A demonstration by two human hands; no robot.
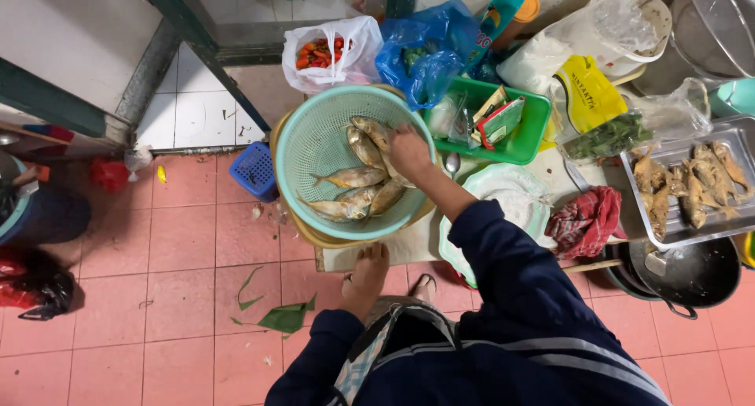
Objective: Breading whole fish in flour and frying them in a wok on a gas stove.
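Fish (355, 176) lie raw in the colander (314, 139); my right hand (409, 150) grips one, left hand (368, 268) rests flat below; coated ones fill the tray (668, 150) rightward.

The right hand (409, 149) covers part of one fish (370, 131) in the colander (314, 131), so whether its fingers grip it cannot be told. The left hand (368, 271) shows only its back; what lies under it is hidden. The colander hides most of the bowl (291, 225) beneath. The tray (668, 150) and pan (700, 276) are cut by the right edge. The blue bag (429, 48) hides its contents. The packets in the green basket (523, 135) are too small to tell.
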